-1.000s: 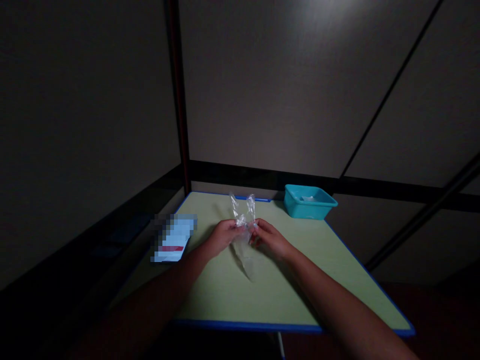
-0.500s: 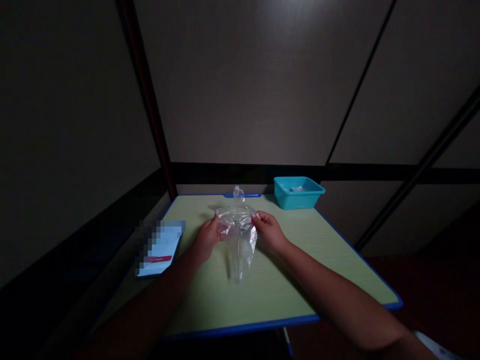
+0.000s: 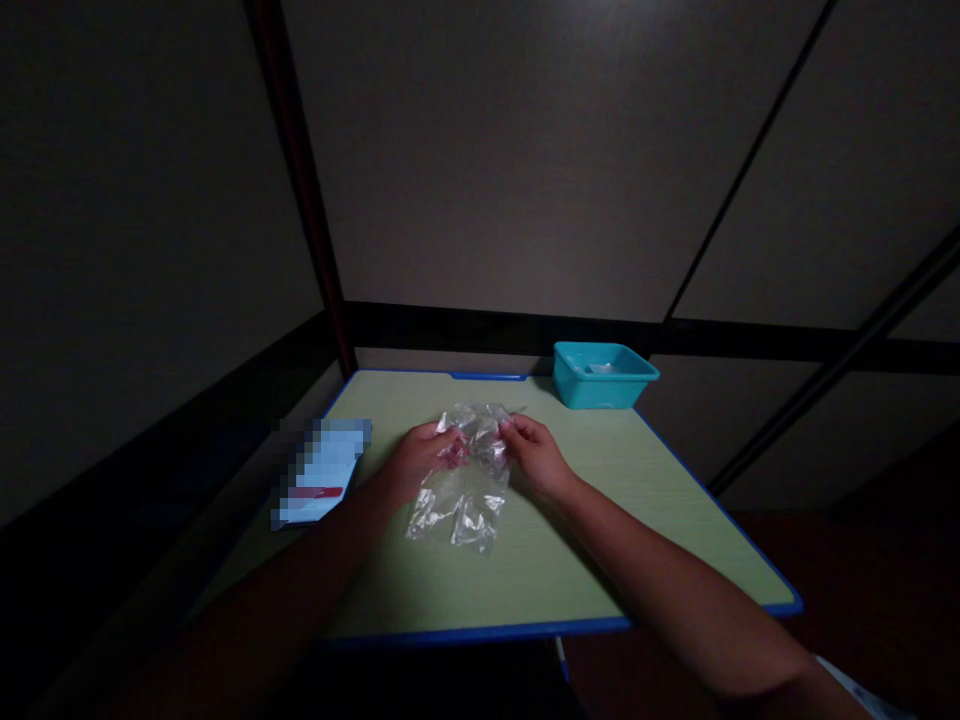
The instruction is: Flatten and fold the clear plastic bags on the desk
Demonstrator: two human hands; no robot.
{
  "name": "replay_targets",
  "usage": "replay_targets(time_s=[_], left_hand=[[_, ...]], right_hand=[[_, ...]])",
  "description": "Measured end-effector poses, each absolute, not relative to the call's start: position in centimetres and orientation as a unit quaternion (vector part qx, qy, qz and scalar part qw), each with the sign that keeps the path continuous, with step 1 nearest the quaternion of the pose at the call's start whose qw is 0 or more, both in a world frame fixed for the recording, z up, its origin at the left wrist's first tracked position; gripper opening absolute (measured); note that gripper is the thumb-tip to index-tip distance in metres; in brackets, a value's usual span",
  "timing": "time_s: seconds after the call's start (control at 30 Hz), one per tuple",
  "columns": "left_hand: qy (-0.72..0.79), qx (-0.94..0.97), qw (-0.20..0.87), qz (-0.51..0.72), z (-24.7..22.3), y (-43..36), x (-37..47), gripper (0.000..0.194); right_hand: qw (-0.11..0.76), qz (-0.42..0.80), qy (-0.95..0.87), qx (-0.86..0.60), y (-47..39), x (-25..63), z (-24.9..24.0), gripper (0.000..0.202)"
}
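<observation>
Clear plastic bag [image 3: 457, 505], as the head view shows it, is stretched between the person's two hands above the middle of the table [image 3: 600, 540], its film crinkled and catching bright glints. The left hand [image 3: 420, 455] is clamped on the bag's upper left part, thumb on the near side, and some of its fingers show pinkish through the film. The right hand [image 3: 538, 455] pinches the upper right edge between thumb and fingers. The two hands are apart, with the crumpled top of the bag spanning the gap. Below them the lower part spreads towards the person in two shiny lobes; whether it touches the tabletop I cannot tell.

The tabletop is pale green with a blue rim, and a short raised blue strip [image 3: 489, 377] runs along its far edge. At the far right corner stands a turquoise basin [image 3: 604, 393], upright, with something pale inside that is too small to make out. On the left side, near the left forearm, lies a flat device [image 3: 330, 470] with a lit, pixelated screen and a red bar low on it. Behind the table rises a dim panelled wall [image 3: 487, 180] crossed by a dark band [image 3: 465, 325]
</observation>
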State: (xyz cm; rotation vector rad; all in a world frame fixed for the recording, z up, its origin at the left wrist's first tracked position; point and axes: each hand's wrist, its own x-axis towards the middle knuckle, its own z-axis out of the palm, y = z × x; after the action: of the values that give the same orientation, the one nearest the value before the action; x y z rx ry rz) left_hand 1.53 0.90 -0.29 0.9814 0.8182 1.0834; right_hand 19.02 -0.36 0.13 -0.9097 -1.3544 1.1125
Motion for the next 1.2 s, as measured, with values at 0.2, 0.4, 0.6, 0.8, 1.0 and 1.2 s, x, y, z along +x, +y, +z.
replay_targets(time_s=[0.2,0.4,0.6,0.8,1.0,1.2], left_hand=[[0.415,0.421,0.593,0.546,0.5,1.2,1.2,0.045],[0.335,0.401,0.684,0.508,0.9,1.0,1.6,0.058],[0.282,0.457,0.699,0.473,-0.1,0.6,2.2,0.038],[0.229,0.436,0.791,0.364,-0.5,-0.2,2.5,0.026],[0.218,0.463,0.807,0.295,0.0,-0.5,1.8,0.039],[0.190,0.491,0.792,0.310,0.8,-0.4,1.5,0.045]], right_hand=[[0.595,0.511,-0.436,-0.442,0.0,19.4,0.5,0.036],[0.546,0.577,-0.431,-0.429,-0.3,19.2,0.6,0.047],[0.473,0.581,-0.562,-0.351,-0.9,18.4,-0.3,0.051],[0.487,0.460,-0.619,-0.410,-0.5,18.6,-0.9,0.033],[0.498,0.451,-0.603,-0.429,0.4,19.2,-1.9,0.042],[0.582,0.505,-0.471,-0.429,0.5,20.1,-0.2,0.045]])
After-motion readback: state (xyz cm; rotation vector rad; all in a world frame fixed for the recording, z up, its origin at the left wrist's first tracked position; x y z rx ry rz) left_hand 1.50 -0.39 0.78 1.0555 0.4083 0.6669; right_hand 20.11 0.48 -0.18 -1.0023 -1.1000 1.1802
